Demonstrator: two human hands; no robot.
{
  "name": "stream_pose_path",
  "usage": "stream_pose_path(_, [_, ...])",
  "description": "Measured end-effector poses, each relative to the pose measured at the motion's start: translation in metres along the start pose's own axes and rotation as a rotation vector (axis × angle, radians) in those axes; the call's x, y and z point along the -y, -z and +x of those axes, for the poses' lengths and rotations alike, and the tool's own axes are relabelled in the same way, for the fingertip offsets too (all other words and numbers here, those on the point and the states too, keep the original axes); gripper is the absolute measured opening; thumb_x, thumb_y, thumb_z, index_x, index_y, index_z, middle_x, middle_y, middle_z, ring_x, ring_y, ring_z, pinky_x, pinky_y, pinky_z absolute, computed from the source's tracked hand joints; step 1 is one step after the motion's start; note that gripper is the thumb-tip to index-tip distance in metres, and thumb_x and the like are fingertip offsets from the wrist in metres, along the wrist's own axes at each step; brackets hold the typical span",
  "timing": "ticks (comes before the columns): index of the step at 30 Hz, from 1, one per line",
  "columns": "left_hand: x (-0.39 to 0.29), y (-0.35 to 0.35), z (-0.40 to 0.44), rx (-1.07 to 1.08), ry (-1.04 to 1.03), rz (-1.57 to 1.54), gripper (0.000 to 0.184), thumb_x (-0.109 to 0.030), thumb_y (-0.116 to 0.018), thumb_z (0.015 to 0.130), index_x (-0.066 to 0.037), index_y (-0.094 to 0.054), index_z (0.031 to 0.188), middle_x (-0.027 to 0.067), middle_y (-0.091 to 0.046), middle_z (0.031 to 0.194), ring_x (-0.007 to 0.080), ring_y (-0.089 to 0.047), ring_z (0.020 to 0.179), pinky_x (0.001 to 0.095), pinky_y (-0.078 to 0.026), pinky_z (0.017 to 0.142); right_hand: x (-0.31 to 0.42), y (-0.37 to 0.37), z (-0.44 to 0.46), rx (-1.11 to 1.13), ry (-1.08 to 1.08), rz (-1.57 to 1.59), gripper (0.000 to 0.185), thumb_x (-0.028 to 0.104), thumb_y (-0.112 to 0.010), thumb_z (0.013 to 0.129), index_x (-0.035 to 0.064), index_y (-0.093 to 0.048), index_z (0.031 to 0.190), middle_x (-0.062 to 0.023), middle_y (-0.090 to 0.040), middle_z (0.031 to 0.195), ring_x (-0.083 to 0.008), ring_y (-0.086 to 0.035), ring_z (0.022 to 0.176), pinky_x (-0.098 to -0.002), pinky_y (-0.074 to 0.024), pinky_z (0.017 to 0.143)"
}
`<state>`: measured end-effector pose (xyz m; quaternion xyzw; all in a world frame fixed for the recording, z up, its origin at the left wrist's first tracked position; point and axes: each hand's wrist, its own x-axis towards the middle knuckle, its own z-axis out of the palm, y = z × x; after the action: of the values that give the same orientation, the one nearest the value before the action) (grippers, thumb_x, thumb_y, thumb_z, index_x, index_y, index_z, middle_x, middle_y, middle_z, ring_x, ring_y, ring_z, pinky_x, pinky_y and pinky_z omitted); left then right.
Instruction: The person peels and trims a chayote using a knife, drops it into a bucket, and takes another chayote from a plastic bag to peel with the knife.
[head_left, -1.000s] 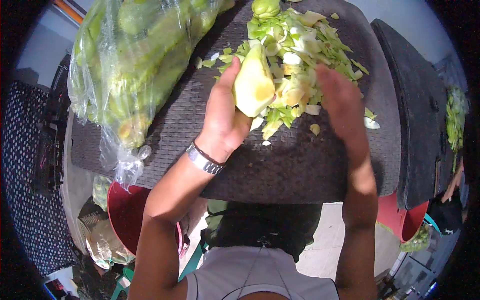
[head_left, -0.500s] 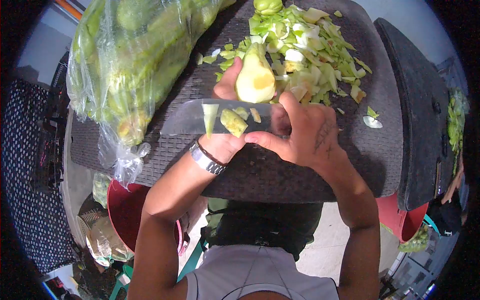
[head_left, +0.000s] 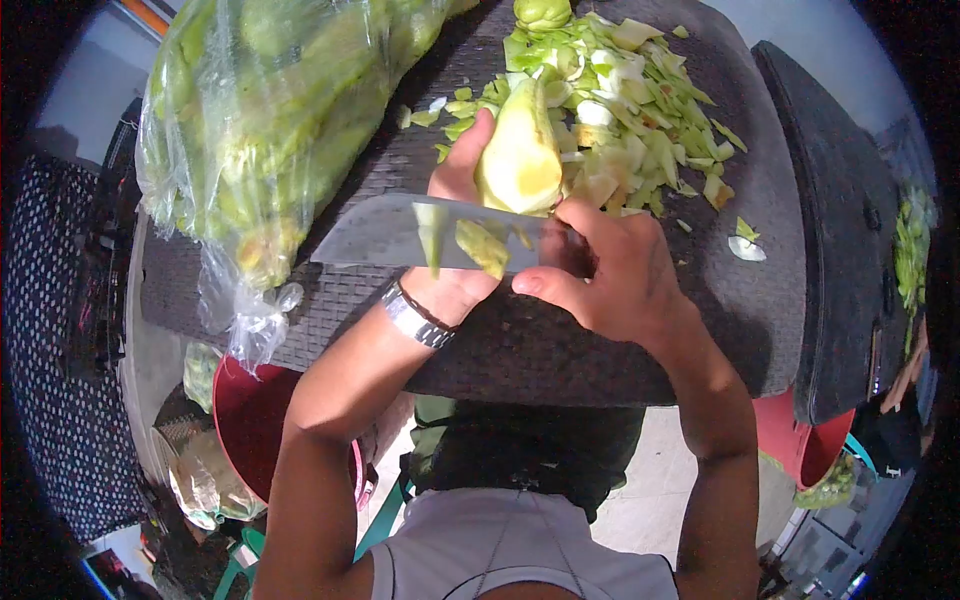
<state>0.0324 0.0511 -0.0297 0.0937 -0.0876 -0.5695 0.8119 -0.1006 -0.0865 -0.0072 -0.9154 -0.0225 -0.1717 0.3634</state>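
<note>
My left hand (head_left: pixel 458 172) is closed round a peeled pale-green chayote (head_left: pixel 518 150), thumb up along its left side; the other fingers are partly hidden behind the blade. In my right hand (head_left: pixel 615 262) is a broad-bladed knife (head_left: pixel 385 232), its tip pointing left. The flat of the blade lies across in front of my left palm, just below the chayote. Bits of peel (head_left: pixel 480 248) cling to the blade. Beyond the chayote spreads a heap of green peelings (head_left: pixel 640 110).
A clear plastic bag (head_left: pixel 270 140) full of green chayotes lies on the dark woven tabletop (head_left: pixel 560 350) at left. Another whole chayote (head_left: pixel 541 12) sits at the far edge. A dark chair back (head_left: pixel 820 230) stands at right; red tubs (head_left: pixel 245 425) are below the table.
The chayote has turned and shifted slightly right in my left hand. The knife has tilted, its handle end lower, and my right hand has moved a little right.
</note>
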Motion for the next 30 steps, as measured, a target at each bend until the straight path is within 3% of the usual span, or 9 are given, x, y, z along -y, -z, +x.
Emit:
stream_pose_path(3, [0.000,0.004,0.000,-0.075,-0.098,0.108,0.055,-0.051,-0.046,0.102,-0.005,-0.059,0.130,0.0113,-0.069,0.118,0.0249,-0.068,0.103,0.0421,-0.055,0.093,0.000,0.006,0.001,0.034,0.029,0.026,0.046,0.040,-0.087,0.077,0.0032,-0.061,0.088,-0.0061,-0.061,0.063,-0.0203,-0.062,0.054,-0.0336,-0.0497,0.054])
stream_pose_path(6, [-0.001,-0.001,-0.002,-0.144,-0.078,0.060,0.054,-0.049,-0.046,0.103,-0.004,-0.059,0.130,0.0116,-0.069,0.118,0.0256,-0.068,0.103,0.0416,-0.054,0.094,0.002,0.005,0.003,-0.003,0.024,0.017,0.057,0.058,-0.082,0.078,0.0060,-0.059,0.083,-0.0071,-0.065,0.061,-0.0278,-0.070,0.056,-0.0398,-0.0544,0.054])
stream_pose_path(11, [0.002,-0.014,0.002,-0.252,-0.067,0.006,0.054,-0.048,-0.045,0.103,-0.003,-0.057,0.132,0.0132,-0.067,0.122,0.0281,-0.067,0.106,0.0432,-0.053,0.095,0.005,0.009,0.002,-0.016,0.032,0.049,0.059,0.061,-0.081,0.078,0.0058,-0.059,0.083,-0.0066,-0.064,0.062,-0.0261,-0.069,0.056,-0.0397,-0.0546,0.054])
stream_pose_path(14, [-0.002,-0.007,0.000,-0.108,-0.032,-0.077,0.055,-0.047,-0.044,0.104,-0.003,-0.056,0.133,0.0141,-0.066,0.124,0.0288,-0.066,0.108,0.0447,-0.052,0.098,0.003,0.012,0.001,-0.029,0.076,0.053,0.060,0.062,-0.080,0.079,0.0060,-0.058,0.083,-0.0064,-0.063,0.062,-0.0273,-0.068,0.056,-0.0400,-0.0543,0.054])
stream_pose_path(17, [0.001,-0.009,0.003,-0.197,-0.110,0.076,0.057,-0.050,-0.044,0.105,-0.002,-0.056,0.134,0.0136,-0.066,0.124,0.0284,-0.066,0.109,0.0450,-0.051,0.099,0.002,0.010,0.001,-0.069,0.125,0.035,0.060,0.063,-0.077,0.081,0.0057,-0.058,0.081,-0.0077,-0.062,0.061,-0.0306,-0.068,0.056,-0.0413,-0.0539,0.053])
stream_pose_path(20, [0.006,0.002,-0.002,-0.068,-0.199,0.162,0.057,-0.050,-0.044,0.106,-0.002,-0.056,0.134,0.0131,-0.066,0.126,0.0269,-0.065,0.113,0.0441,-0.050,0.102,-0.003,0.002,0.000,-0.069,0.042,-0.057,0.061,0.064,-0.075,0.083,0.0056,-0.057,0.077,-0.0098,-0.061,0.059,-0.0349,-0.067,0.055,-0.0434,-0.0533,0.052])
stream_pose_path(21, [0.017,-0.017,0.002,-0.353,-0.334,0.334,0.056,-0.049,-0.046,0.106,-0.002,-0.055,0.135,0.0122,-0.065,0.128,0.0252,-0.063,0.117,0.0438,-0.049,0.103,-0.004,0.000,0.000,-0.066,-0.008,-0.102,0.061,0.064,-0.074,0.084,0.0056,-0.056,0.076,-0.0106,-0.061,0.058,-0.0363,-0.067,0.055,-0.0442,-0.0531,0.052])
stream_pose_path(30, [0.015,-0.008,0.001,-0.314,-0.322,0.348,0.058,-0.050,-0.052,0.104,-0.001,-0.054,0.136,0.0126,-0.063,0.132,0.0258,-0.061,0.120,0.0447,-0.046,0.108,0.005,0.000,0.001,-0.128,-0.045,-0.214,0.062,0.065,-0.072,0.084,0.0065,-0.056,0.075,-0.0125,-0.063,0.058,-0.0390,-0.069,0.057,-0.0467,-0.0559,0.053])
